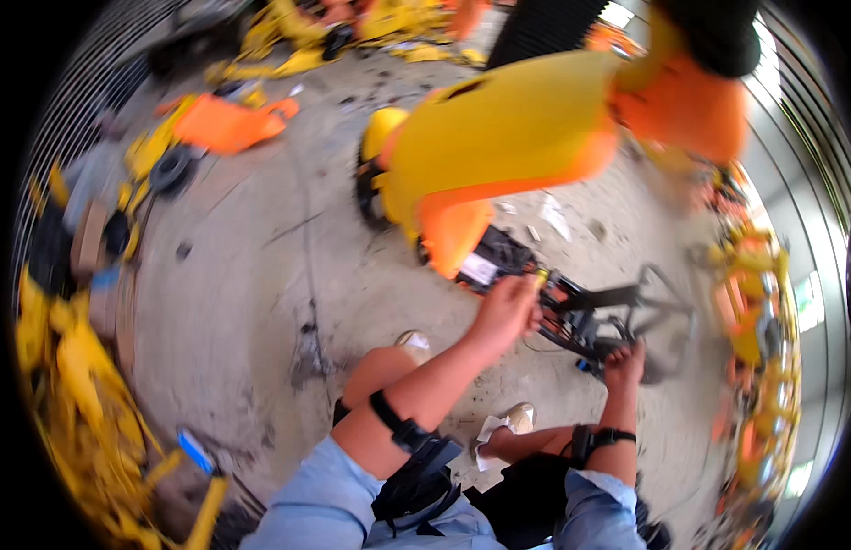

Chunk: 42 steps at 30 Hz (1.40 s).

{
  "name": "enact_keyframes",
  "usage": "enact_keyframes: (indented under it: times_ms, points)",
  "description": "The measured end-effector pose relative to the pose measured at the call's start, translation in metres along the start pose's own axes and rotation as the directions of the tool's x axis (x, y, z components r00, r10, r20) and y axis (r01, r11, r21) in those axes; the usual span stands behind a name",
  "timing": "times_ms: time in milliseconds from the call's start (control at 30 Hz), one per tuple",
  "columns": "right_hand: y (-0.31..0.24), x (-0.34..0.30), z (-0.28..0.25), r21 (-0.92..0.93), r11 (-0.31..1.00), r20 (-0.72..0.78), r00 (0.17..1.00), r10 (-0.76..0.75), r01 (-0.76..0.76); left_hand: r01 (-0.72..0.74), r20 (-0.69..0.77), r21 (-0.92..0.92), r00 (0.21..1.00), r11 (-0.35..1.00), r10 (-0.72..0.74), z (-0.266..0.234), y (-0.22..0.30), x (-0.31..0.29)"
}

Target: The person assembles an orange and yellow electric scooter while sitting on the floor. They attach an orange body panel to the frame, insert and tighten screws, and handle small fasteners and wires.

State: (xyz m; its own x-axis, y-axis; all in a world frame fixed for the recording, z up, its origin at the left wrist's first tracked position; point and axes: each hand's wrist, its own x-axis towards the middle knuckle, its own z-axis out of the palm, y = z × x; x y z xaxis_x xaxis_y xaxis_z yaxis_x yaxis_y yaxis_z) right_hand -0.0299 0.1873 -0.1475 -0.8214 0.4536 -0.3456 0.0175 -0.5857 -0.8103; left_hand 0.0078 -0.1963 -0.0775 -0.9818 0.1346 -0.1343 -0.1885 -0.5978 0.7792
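Observation:
A partly stripped yellow-and-orange two-wheeler (508, 128) stands in front of me, its bared black frame end (609, 298) toward my right. My left hand (510, 310) is closed at the black parts behind the orange panel, with a small yellow bit showing by its fingertips; what it grips is hidden. Lower down, my right hand (624, 363) is closed at the near side of the frame. Blur and the fingers hide what is in it. A black box-like part with a white label (479, 269) sits between the orange panel and my left hand.
Yellow body panels (86, 376) pile up along the left, near a loose black tyre (173, 170) and an orange panel (228, 124). More yellow and orange parts (760, 321) line the right wall. Paper scraps (556, 218) lie on the stained concrete floor (233, 266).

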Motion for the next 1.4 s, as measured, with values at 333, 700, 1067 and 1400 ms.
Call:
enact_keyframes:
  times_ms: [333,700,1067,1400]
  points:
    - [0.012,-0.023,0.034,-0.094,0.993,-0.133,0.990,0.054,-0.066,0.096,-0.116,-0.016,0.988,0.995,-0.097,0.000,-0.008,0.001]
    - [0.002,-0.056,0.062,-0.211,0.971,0.198,0.968,0.157,-0.114,0.226,-0.084,0.034,0.971,0.974,-0.222,0.023,-0.035,-0.005]
    - [-0.026,-0.046,0.044,-0.081,0.986,0.256,0.953,0.165,-0.149,0.208,-0.018,0.042,0.978,0.977,-0.207,0.033,-0.055,0.000]
    - [-0.035,-0.041,0.038,-0.011,0.990,0.315,0.939,0.138,-0.142,0.172,-0.018,0.085,0.985,0.981,-0.171,0.031,-0.052,-0.002]
